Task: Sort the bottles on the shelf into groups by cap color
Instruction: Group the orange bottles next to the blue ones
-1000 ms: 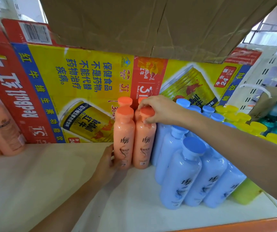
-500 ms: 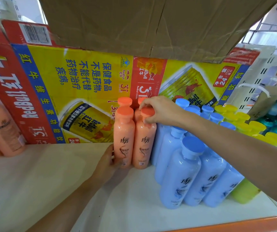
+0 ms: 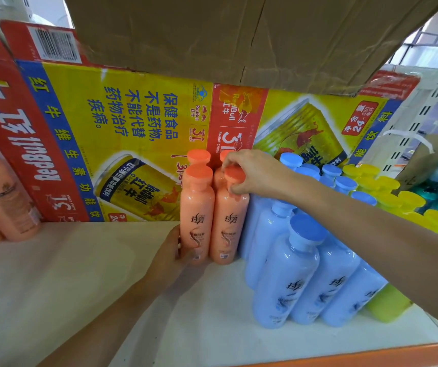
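We see orange bottles (image 3: 198, 215) touching blue bottles (image 3: 286, 276) on the white shelf (image 3: 54, 287); a printed carton (image 3: 133, 123) stands behind. A yellow-green bottle (image 3: 387, 304) stands at the right.
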The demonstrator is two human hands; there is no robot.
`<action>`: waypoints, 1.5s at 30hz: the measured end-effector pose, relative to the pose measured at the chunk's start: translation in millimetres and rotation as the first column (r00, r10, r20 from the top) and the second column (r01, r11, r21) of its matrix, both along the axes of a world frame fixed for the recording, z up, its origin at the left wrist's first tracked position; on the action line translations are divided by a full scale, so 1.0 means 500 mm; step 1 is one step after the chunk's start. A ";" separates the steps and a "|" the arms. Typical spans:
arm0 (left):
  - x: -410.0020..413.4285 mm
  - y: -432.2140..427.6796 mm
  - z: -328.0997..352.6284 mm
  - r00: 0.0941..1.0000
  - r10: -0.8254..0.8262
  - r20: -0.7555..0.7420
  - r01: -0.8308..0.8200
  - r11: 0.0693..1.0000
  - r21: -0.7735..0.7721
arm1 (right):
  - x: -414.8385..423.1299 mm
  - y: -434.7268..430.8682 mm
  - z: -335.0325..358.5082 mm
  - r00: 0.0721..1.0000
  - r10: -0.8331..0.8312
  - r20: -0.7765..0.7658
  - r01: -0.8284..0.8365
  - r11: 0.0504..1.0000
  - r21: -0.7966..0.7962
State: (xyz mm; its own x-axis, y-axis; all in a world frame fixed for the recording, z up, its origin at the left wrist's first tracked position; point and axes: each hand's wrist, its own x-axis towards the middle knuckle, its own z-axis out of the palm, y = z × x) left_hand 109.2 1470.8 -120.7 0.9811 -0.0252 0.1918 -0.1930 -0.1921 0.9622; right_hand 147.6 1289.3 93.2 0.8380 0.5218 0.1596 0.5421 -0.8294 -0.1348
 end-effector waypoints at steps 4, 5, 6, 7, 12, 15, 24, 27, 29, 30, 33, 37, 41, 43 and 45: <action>-0.003 0.002 0.000 1.000 0.002 0.002 -0.002 1.000 0.026 | 0.000 0.000 0.002 1.000 0.004 -0.006 -0.004 1.000 0.000; -0.003 0.002 -0.001 1.000 0.007 0.003 -0.007 0.999 0.037 | 0.000 0.000 0.002 1.000 0.006 -0.003 -0.006 1.000 -0.004; -0.003 0.002 -0.001 1.000 0.012 0.007 -0.012 0.999 0.051 | 0.000 0.000 0.003 1.000 0.008 0.000 -0.008 1.000 -0.007; -0.003 0.002 -0.002 1.000 0.018 0.008 -0.019 0.998 0.062 | -0.001 0.000 0.003 1.000 0.010 0.003 -0.010 1.000 -0.008; -0.008 -0.004 0.001 0.999 0.042 -0.024 -0.041 0.998 0.038 | -0.003 -0.001 0.005 0.999 0.037 0.030 -0.035 0.998 -0.056; -0.013 -0.006 0.001 0.997 0.051 -0.061 -0.052 0.999 -0.010 | -0.003 -0.003 0.011 0.995 0.073 0.062 -0.065 0.990 -0.127; -0.017 -0.021 0.002 0.992 0.097 -0.077 -0.103 0.992 -0.072 | 0.003 -0.009 0.016 0.989 0.141 0.031 -0.136 0.981 -0.137; -0.019 -0.023 0.003 0.992 0.103 -0.075 -0.108 0.992 -0.063 | 0.004 -0.011 0.015 0.988 0.149 0.040 -0.142 0.982 -0.127; -0.025 -0.027 0.007 0.992 0.108 -0.070 -0.112 0.992 -0.060 | 0.005 -0.011 0.014 0.987 0.153 0.043 -0.148 0.982 -0.115; -0.028 -0.030 0.009 0.991 0.112 -0.067 -0.116 0.991 -0.062 | 0.005 -0.011 0.013 0.987 0.156 0.044 -0.150 0.982 -0.115; -0.030 -0.032 0.009 0.989 0.124 -0.082 -0.129 0.990 -0.059 | 0.006 -0.012 0.010 0.987 0.152 0.048 -0.144 0.980 -0.135; -0.036 -0.019 0.014 0.990 0.084 -0.109 -0.082 0.996 0.017 | -0.001 -0.010 0.016 0.982 0.156 0.111 -0.128 0.966 -0.224; -0.053 0.010 0.061 0.998 0.052 -0.018 -0.048 0.980 0.193 | -0.014 -0.004 0.030 0.951 0.190 0.242 -0.079 0.910 -0.407; -0.065 0.042 0.097 0.998 0.059 0.037 -0.067 0.956 0.285 | -0.024 0.003 0.047 0.939 0.219 0.266 -0.092 0.903 -0.421; -0.078 0.089 0.137 0.989 0.103 0.110 -0.139 0.907 0.397 | -0.034 0.018 0.067 0.939 0.227 0.260 -0.121 0.923 -0.366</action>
State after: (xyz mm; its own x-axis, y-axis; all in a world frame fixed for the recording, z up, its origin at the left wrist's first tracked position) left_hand 70.1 1515.5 -52.4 0.9621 -0.0001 0.2727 -0.2210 -0.5864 0.7793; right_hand 130.5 1298.2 126.7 0.6716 0.7212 0.1698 0.6531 -0.6845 0.3240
